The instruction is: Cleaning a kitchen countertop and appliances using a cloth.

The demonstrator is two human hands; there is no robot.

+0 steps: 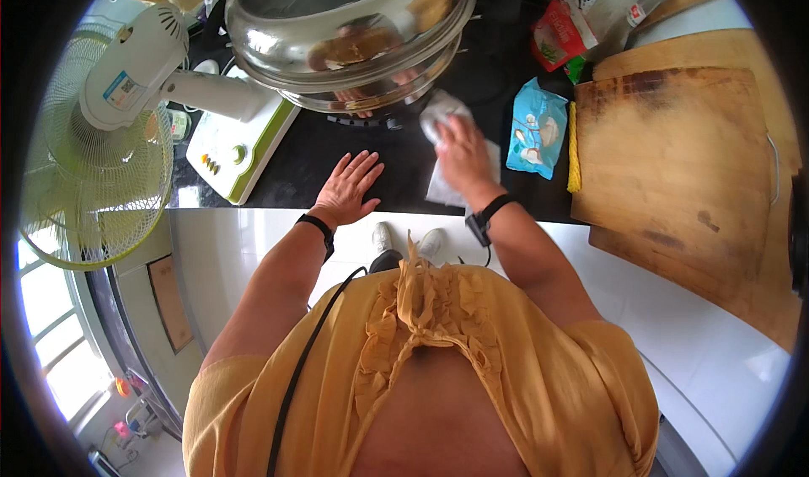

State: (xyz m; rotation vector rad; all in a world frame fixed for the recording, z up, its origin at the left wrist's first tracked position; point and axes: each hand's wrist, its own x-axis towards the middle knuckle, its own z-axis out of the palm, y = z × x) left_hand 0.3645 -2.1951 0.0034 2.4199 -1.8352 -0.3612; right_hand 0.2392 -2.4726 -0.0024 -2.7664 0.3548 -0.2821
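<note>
My right hand (466,156) presses a crumpled white wipe (440,105) onto the black countertop (404,183), its fingers curled over it. A flatter white sheet (445,185) lies beneath that hand and wrist; whether it is one piece with the wipe I cannot tell. My left hand (351,185) rests palm down at the counter's front edge, fingers a little apart, holding nothing. Just beyond both hands stands a large shiny metal pan with a domed lid (278,47). To the right of my right hand is a blue soft packet (537,129) with a printed pattern.
A fan (95,148) leans in at left, its white and green base (237,142) on the counter. Wooden boards (670,180) lie stacked at right, with a yellow cord (574,148) along their edge. A red plastic bag (561,34) sits behind. A black cable (310,357) crosses my chest.
</note>
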